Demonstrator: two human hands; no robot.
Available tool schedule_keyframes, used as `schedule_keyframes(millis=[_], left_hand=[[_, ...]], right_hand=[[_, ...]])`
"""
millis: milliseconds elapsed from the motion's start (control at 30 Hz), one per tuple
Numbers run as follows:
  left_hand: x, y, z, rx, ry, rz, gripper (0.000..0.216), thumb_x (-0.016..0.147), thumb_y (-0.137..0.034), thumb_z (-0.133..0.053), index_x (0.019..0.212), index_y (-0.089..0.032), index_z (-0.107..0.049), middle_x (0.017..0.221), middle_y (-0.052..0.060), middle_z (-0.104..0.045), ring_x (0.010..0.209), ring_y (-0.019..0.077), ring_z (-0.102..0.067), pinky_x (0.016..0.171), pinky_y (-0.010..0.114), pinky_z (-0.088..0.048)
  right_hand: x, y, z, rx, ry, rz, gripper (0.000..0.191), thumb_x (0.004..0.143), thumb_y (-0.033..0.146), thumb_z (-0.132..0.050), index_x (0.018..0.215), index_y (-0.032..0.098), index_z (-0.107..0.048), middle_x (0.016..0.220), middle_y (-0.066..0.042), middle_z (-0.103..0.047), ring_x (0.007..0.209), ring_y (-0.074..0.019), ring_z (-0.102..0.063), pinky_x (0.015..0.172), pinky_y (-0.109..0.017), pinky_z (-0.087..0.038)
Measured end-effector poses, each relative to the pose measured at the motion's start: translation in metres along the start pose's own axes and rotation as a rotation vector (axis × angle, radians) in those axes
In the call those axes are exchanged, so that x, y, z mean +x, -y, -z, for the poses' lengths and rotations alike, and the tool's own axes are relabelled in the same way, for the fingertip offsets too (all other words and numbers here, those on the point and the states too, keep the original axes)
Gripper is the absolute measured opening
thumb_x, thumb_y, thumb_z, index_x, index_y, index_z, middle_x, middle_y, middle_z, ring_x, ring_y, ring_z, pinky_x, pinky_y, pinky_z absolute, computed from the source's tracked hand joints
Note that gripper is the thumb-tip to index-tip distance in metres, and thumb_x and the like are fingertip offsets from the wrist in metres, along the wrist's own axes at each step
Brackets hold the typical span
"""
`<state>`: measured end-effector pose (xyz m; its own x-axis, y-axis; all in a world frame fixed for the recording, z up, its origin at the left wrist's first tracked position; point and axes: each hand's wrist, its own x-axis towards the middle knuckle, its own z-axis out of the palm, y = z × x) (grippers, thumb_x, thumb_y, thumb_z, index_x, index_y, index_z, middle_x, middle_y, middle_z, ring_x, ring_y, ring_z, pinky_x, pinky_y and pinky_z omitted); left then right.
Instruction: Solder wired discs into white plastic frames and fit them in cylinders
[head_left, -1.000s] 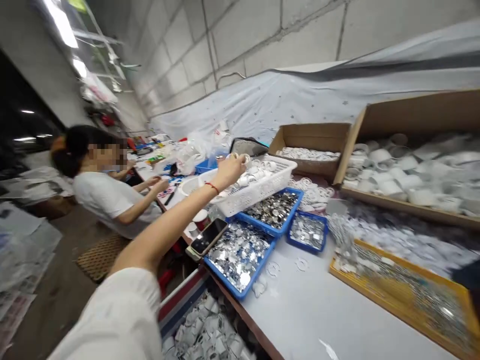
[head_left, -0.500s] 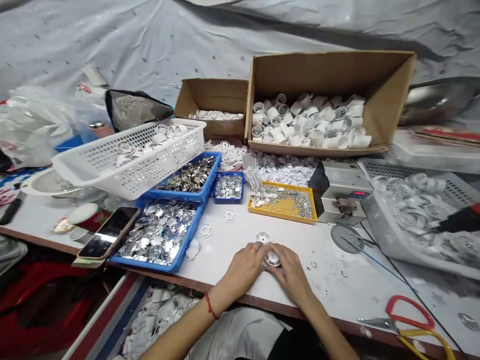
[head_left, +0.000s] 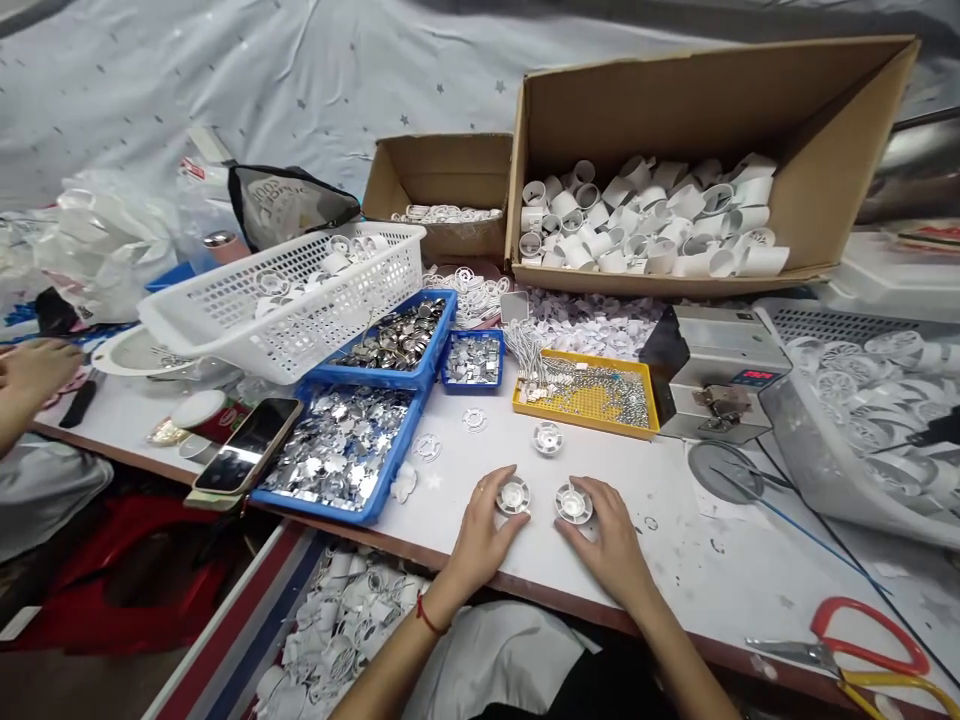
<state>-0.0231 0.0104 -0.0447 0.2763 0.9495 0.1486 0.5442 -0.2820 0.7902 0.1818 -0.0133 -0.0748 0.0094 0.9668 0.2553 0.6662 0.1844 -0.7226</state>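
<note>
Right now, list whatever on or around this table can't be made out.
All in the head view:
Undersides of the left disc, at the left hand, and right disc, at the right hand: hidden by their own tops.
Red display: digits too small and blurred.
Co-worker's hand: its arm is cut off by the left edge.
Scissors: yellow handle cut off by the bottom edge.

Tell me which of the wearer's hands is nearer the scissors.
Right. The right hand, around a disc, is left of the scissors and farther back on the table; the left hand, around another disc, is farther left.
</note>
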Motion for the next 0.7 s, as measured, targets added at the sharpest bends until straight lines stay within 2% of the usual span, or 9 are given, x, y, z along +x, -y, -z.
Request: schedule_keyframes(millis=[67, 133, 200, 267, 367, 433, 533, 633, 700], left_hand=[[0.017, -0.009, 0.004, 0.094, -0.030, -0.056, 0.061, 0.086, -0.034, -0.062, 0.139, -0.024, -0.035, 0.143, 0.011, -0.045, 0.134, 0.0262, -0.040, 0.111, 0.044, -0.035], [0.045, -0.023, 0.004, 0.284, -0.001, -0.140, 0.064, 0.085, -0.038, -0.062, 0.141, -0.022, -0.034, 0.144, 0.014, -0.042, 0.135, 0.0278, -0.038, 0.111, 0.045, -0.034], [0.075, -0.037, -0.004, 0.499, 0.125, -0.207, 0.064, 0.085, -0.041, -0.063, 0.140, -0.019, -0.038, 0.137, 0.016, -0.048, 0.127, 0.0302, -0.045, 0.103, 0.046, -0.040], [0.096, -0.047, -0.017, 0.576, 0.229, -0.256, 0.050, 0.082, -0.038, -0.067, 0.127, -0.018, -0.054, 0.121, 0.014, -0.060, 0.114, 0.0303, -0.055, 0.094, 0.044, -0.045], [0.097, -0.051, -0.029, 0.638, 0.301, -0.292, 0.027, 0.081, -0.037, -0.068, 0.099, -0.016, -0.068, 0.099, 0.012, -0.066, 0.098, 0.0276, -0.061, 0.086, 0.040, -0.047], [0.081, -0.049, -0.022, 0.682, 0.291, -0.288, 0.027, 0.084, -0.040, -0.064, 0.093, -0.015, -0.070, 0.103, 0.013, -0.065, 0.099, 0.0273, -0.061, 0.086, 0.039, -0.047], [0.056, -0.044, 0.022, 0.725, 0.220, -0.229, 0.029, 0.083, -0.044, -0.065, 0.098, -0.021, -0.070, 0.120, 0.011, -0.062, 0.108, 0.0253, -0.059, 0.091, 0.037, -0.047], [0.057, -0.035, 0.102, 0.813, 0.041, 0.020, 0.025, 0.085, -0.036, -0.065, 0.107, -0.024, -0.067, 0.118, 0.007, -0.064, 0.104, 0.0205, -0.061, 0.090, 0.032, -0.049], [0.078, -0.022, 0.156, 0.891, -0.082, 0.162, 0.026, 0.096, -0.024, -0.045, 0.114, -0.016, -0.063, 0.114, 0.012, -0.064, 0.106, 0.0232, -0.060, 0.091, 0.038, -0.048]], right_hand=[[0.001, 0.000, -0.001, -0.006, -0.003, -0.013, 0.041, 0.087, 0.039, -0.057, 0.124, 0.023, -0.050, 0.120, -0.011, -0.060, 0.115, -0.0280, -0.055, 0.098, -0.048, -0.045], [0.002, 0.001, -0.002, -0.009, 0.004, -0.007, 0.042, 0.086, 0.039, -0.058, 0.124, 0.022, -0.050, 0.119, -0.011, -0.061, 0.113, -0.0288, -0.056, 0.097, -0.049, -0.045], [0.002, 0.000, -0.002, -0.005, 0.013, 0.001, 0.043, 0.085, 0.038, -0.058, 0.124, 0.022, -0.049, 0.119, -0.011, -0.062, 0.112, -0.0291, -0.056, 0.097, -0.050, -0.044], [-0.001, -0.003, -0.003, 0.002, 0.002, -0.003, 0.044, 0.084, 0.039, -0.057, 0.124, 0.022, -0.049, 0.119, -0.011, -0.062, 0.112, -0.0286, -0.057, 0.097, -0.049, -0.044], [-0.009, -0.010, -0.005, 0.000, -0.055, -0.037, 0.046, 0.083, 0.045, -0.057, 0.123, 0.022, -0.051, 0.118, -0.010, -0.062, 0.110, -0.0285, -0.058, 0.096, -0.047, -0.045], [-0.013, -0.015, -0.007, 0.003, -0.084, -0.052, 0.048, 0.082, 0.049, -0.057, 0.122, 0.021, -0.053, 0.116, -0.010, -0.063, 0.108, -0.0292, -0.059, 0.094, -0.046, -0.046], [-0.014, -0.019, -0.009, 0.016, -0.058, -0.055, 0.051, 0.080, 0.054, -0.057, 0.119, 0.021, -0.056, 0.115, -0.010, -0.065, 0.108, -0.0311, -0.060, 0.094, -0.047, -0.046], [-0.013, -0.017, -0.005, 0.014, 0.013, -0.130, 0.056, 0.077, 0.059, -0.058, 0.120, 0.023, -0.058, 0.118, -0.009, -0.065, 0.111, -0.0336, -0.059, 0.094, -0.049, -0.046], [-0.012, -0.015, -0.002, 0.037, 0.062, -0.198, 0.060, 0.076, 0.062, -0.057, 0.123, 0.024, -0.057, 0.124, -0.009, -0.063, 0.115, -0.0347, -0.056, 0.096, -0.050, -0.045]])
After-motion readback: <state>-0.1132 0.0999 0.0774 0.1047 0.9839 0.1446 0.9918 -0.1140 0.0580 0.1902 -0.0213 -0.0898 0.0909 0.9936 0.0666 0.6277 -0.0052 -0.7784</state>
